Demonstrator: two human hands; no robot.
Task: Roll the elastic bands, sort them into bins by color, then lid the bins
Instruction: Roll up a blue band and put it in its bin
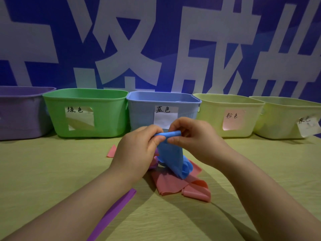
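A blue elastic band (172, 153) hangs from both hands above the table, its top end curled into a small roll. My left hand (137, 150) pinches the roll's left side and my right hand (194, 138) pinches its right side. The band's lower end trails onto a pile of pink bands (175, 185). A purple band (111, 214) lies flat at the front. Five open bins stand in a row behind: purple (22, 112), green (86, 98), blue (144, 108), a yellowish one (212, 117) with a pink label, and another yellowish one (281, 119) at the far right.
A yellow-green cloth (43, 171) covers the table. A blue wall (156, 40) with large white characters rises directly behind the bins. A scrap of pink band (112, 151) shows left of my left hand. No lids are in view.
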